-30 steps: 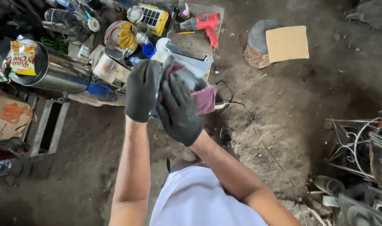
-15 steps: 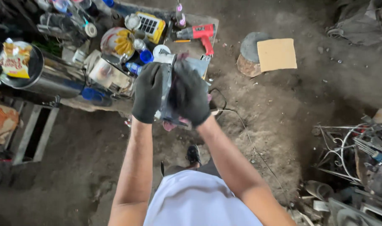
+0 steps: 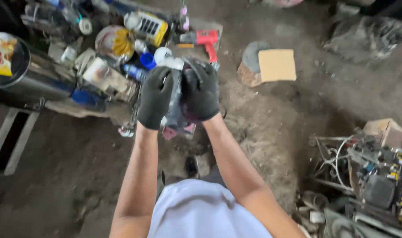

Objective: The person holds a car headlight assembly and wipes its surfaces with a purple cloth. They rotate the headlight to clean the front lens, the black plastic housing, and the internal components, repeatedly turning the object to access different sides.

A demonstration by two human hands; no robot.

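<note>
Black gloves cover both hands, which meet in front of the person above a dirt floor (image 3: 298, 114). Left hand (image 3: 154, 97) and right hand (image 3: 201, 90) are closed from either side around a grey metal part (image 3: 174, 94) held upright between them, with a pinkish rag (image 3: 177, 130) hanging out below the palms. Fingers of both hands curl tightly over the part, so little of it shows beyond a narrow strip between the gloves and a pale rounded end at the top. What kind of part it is cannot be told. Just beyond the hands lies a cluttered heap on a low board: a red power drill (image 3: 205, 39), a yellow device with dark cells (image 3: 150, 26), a blue cap (image 3: 148, 60) and a white roll of tape (image 3: 84, 26). Further to the left sits a shiny steel pot (image 3: 31, 77) with a yellow snack bag (image 3: 0, 55) resting on its top. To the right of the hands, well apart, a tan square of cardboard (image 3: 276, 65) lies on a round stone (image 3: 251, 57). At the lower right corner stands a tangle of wire frames and engine parts (image 3: 372, 176). A shoe (image 3: 191, 166) shows on the ground below the forearms, above the person's white shirt (image 3: 201, 211).
</note>
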